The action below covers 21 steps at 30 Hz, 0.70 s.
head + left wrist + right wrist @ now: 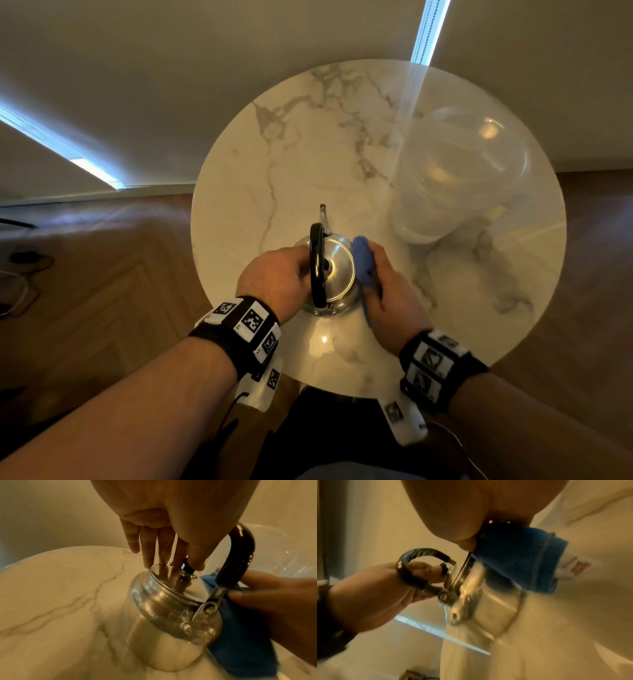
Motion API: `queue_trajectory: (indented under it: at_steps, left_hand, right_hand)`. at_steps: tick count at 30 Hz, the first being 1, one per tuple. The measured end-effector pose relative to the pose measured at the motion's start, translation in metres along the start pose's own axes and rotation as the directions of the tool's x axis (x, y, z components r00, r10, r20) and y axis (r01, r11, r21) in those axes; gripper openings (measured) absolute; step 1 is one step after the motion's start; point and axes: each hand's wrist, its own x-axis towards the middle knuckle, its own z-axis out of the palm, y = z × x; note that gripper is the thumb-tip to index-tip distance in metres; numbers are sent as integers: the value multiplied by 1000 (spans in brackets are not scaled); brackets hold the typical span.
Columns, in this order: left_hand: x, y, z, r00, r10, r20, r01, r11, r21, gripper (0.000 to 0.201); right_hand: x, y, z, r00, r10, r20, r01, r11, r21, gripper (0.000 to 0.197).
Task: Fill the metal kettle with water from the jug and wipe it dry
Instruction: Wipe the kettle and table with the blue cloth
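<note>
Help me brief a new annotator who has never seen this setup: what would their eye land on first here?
The shiny metal kettle with its arched black handle, near the front edge of the round marble table. Next, the bright blue cloth that the right hand presses to the kettle's right side while the left hand pinches the lid knob. Behind and to the right stands a big clear jug.

1x kettle (337,270), 1x jug (455,178), 1x cloth (362,260)
</note>
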Motion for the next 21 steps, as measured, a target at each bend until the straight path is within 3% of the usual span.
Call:
queue_trajectory:
  at_steps: [3, 6, 11, 14, 17, 21]
  left_hand:
    - [3, 2, -3, 998, -30, 51, 28, 999, 42, 34]
    - [3, 3, -4, 996, -52, 77, 47, 997, 54, 33]
    - [6, -2, 0, 997, -44, 66, 41, 998, 57, 35]
    - [7, -3, 0, 997, -38, 73, 35, 998, 48, 38]
    - [9, -2, 0, 996, -45, 76, 40, 997, 60, 39]
    - [10, -3, 1, 994, -50, 93, 44, 997, 63, 39]
  right_hand:
    - [38, -13, 4, 998, 63, 7, -63, 997, 49, 50]
    - [27, -16, 4, 995, 59, 82, -73, 981, 182, 42]
    - [-2, 12, 3, 993, 99, 62, -110, 973, 202, 50]
    - [33, 0, 8, 993, 114, 22, -116, 975, 188, 37]
    - [77, -16, 11, 985, 148, 83, -166, 944, 284, 26]
    - [63, -15, 0, 984, 141, 111, -164, 957, 240, 32]
